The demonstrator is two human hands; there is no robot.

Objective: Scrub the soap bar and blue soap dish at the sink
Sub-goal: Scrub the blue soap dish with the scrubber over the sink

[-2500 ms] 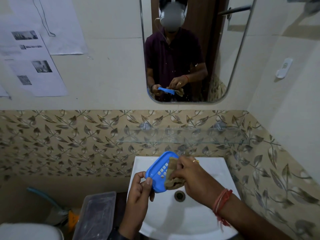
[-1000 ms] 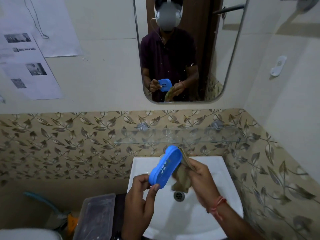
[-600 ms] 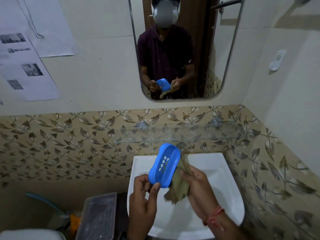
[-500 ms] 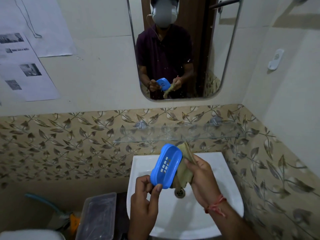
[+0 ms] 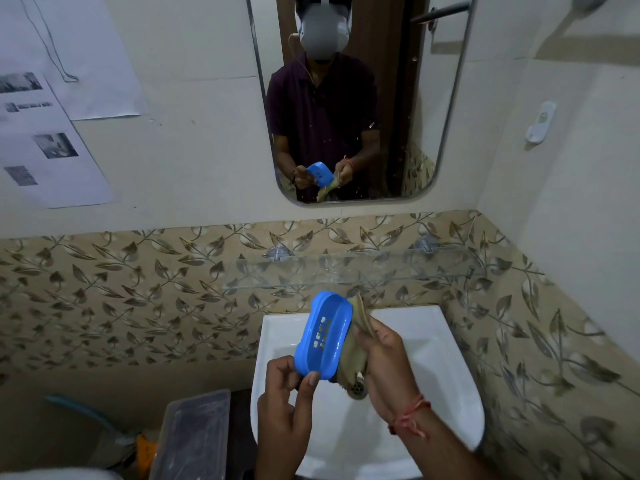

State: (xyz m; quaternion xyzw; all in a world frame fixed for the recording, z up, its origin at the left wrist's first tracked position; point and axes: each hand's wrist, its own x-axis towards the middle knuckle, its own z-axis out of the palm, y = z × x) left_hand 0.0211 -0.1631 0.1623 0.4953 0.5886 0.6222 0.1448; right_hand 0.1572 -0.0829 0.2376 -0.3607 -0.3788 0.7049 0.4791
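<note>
The blue soap dish [image 5: 323,336] is held upright on its short end above the white sink [image 5: 446,372], its slotted inside facing me. My left hand [image 5: 285,393] pinches its lower end between thumb and fingers. My right hand [image 5: 384,362] presses a brownish cloth [image 5: 355,348] against the dish's right side and back. No soap bar shows anywhere in view.
The sink drain [image 5: 356,388] lies just under the cloth. A glass shelf [image 5: 346,271] runs above the sink, below a mirror [image 5: 356,98]. A clear plastic box [image 5: 194,434] stands left of the sink, by a blue hose [image 5: 79,408]. Papers [image 5: 52,140] hang on the left wall.
The dish was turned from lying tilted to standing on end. The cloth has shifted from the dish's inside to its right side and back, sliding up and down there.
</note>
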